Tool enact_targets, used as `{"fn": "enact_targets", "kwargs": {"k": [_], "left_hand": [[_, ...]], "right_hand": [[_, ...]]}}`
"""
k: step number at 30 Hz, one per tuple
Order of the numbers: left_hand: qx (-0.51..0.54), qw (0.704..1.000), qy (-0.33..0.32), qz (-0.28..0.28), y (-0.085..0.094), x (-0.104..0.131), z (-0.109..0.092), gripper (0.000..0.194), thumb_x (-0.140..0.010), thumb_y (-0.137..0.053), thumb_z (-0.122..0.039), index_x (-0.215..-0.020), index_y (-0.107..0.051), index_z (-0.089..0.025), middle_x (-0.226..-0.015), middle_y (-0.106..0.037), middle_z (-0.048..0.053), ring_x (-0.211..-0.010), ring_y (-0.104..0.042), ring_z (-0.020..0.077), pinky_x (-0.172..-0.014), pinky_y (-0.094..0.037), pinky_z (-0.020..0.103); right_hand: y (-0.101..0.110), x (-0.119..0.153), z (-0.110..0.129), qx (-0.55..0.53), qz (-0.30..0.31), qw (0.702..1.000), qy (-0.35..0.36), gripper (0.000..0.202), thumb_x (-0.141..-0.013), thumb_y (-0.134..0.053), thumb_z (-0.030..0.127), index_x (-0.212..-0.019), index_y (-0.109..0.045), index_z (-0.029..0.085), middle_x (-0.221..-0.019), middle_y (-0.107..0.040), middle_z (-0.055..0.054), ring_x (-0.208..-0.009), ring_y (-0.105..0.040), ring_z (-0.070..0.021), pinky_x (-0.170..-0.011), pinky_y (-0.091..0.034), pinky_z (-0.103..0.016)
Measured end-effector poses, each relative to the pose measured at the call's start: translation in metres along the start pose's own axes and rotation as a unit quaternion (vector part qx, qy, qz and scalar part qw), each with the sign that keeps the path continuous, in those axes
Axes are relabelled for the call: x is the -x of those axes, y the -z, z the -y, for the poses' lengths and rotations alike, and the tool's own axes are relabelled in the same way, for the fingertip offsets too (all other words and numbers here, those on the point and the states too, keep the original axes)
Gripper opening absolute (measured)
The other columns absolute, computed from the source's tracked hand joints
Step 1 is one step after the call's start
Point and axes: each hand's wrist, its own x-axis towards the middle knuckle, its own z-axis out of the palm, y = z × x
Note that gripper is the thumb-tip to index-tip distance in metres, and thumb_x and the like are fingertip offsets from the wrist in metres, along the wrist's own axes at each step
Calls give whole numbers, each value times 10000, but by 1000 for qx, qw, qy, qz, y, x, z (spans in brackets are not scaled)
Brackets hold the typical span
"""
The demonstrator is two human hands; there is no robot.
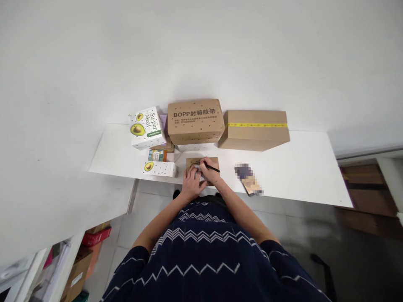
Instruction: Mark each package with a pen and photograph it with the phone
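In my right hand (pixel 209 171) is a black pen (pixel 213 167), gripped between closed fingers, with its back end pointing right. The tip is hidden by the fingers. My left hand (pixel 192 183) lies with its fingers stretched out on a small white sheet or label (pixel 202 178), close beside the right hand. Beneath both hands is a flat brown cardboard piece or box (pixel 214 161) at the front edge of the white table (pixel 302 176). The hands cover much of it.
Behind stand a brown BOPP carton (pixel 195 121) and a long carton with yellow tape (pixel 256 130). To the left are a white avocado box (pixel 146 128), a small colourful box (pixel 157 155) and a narrow avocado box (pixel 160 169). A blurred phone-like object (pixel 248 179) lies right.
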Motion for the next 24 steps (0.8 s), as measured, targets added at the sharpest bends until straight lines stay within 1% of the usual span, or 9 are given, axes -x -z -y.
{"fn": "enact_targets", "kwargs": {"k": [7, 11, 13, 14, 15, 17, 19, 21, 24], "left_hand": [[-10, 1000, -9, 2, 4, -1, -2, 436, -866, -612, -411, -1224, -609, -163, -1335, -570, 214, -1378, -429, 395, -1158, -248, 605], [-6, 1000, -7, -6, 6, -2, -3, 390, -864, -621, -419, -1173, -629, -181, -1297, -593, 201, -1349, -467, 382, -1149, -277, 588], [-2, 1000, -7, -10, 6, -2, -3, 383, -868, -618, -413, -1169, -628, -176, -1291, -594, 206, -1349, -466, 385, -1150, -274, 590], [-5, 1000, -10, -10, 6, -2, -3, 384, -871, -616, -410, -1171, -626, -170, -1292, -592, 211, -1352, -461, 388, -1150, -271, 591], [-14, 1000, -14, -9, 6, -2, -3, 389, -873, -613, -409, -1175, -623, -164, -1293, -590, 216, -1355, -458, 389, -1149, -272, 591], [-44, 999, -25, -9, 5, -2, -3, 391, -881, -604, -406, -1181, -615, -155, -1288, -592, 218, -1351, -464, 382, -1142, -286, 584], [-78, 996, -41, -18, 5, -2, -2, 387, -884, -600, -402, -1177, -612, -150, -1271, -603, 212, -1335, -482, 371, -1130, -309, 573], [-101, 993, -55, -32, 6, -3, -2, 387, -884, -602, -399, -1174, -609, -143, -1261, -609, 208, -1319, -498, 365, -1116, -334, 561], [-114, 990, -70, -44, 7, -3, -2, 396, -882, -607, -402, -1179, -606, -139, -1256, -609, 212, -1304, -509, 366, -1092, -365, 552]], "right_hand": [[2, 3, -1, -90, -43, 995, -30, 240, -836, -437, 447, -808, -551, 237, -709, -634, -8, -637, -590, -176, -676, -512, -310], [22, 12, -15, -182, -158, 967, -82, 309, -890, -436, 497, -948, -555, 218, -721, -628, 2, -568, -566, -153, -591, -498, -290], [39, 16, -31, -148, -224, 958, -97, 345, -931, -392, 491, -1033, -558, 206, -777, -642, -17, -602, -587, -160, -606, -502, -294], [48, 18, -42, -101, -238, 961, -98, 352, -944, -382, 473, -1070, -565, 200, -830, -657, -38, -657, -611, -173, -647, -514, -308], [56, 20, -53, -37, -230, 968, -94, 350, -951, -384, 441, -1107, -573, 191, -904, -673, -67, -740, -636, -193, -712, -525, -330], [67, 24, -76, 123, -139, 980, -71, 356, -961, -394, 340, -1211, -579, 164, -1110, -670, -136, -970, -640, -245, -875, -510, -374], [69, 27, -95, 268, -4, 962, -51, 411, -957, -382, 206, -1327, -543, 130, -1300, -604, -180, -1130, -584, -279, -984, -461, -397], [64, 29, -109, 345, 85, 933, -51, 491, -927, -360, 92, -1396, -503, 111, -1394, -547, -189, -1156, -560, -292, -1004, -441, -407], [48, 27, -119, 369, 110, 920, -71, 559, -890, -350, 28, -1424, -492, 118, -1416, -532, -189, -1118, -559, -311, -947, -459, -422]]}}
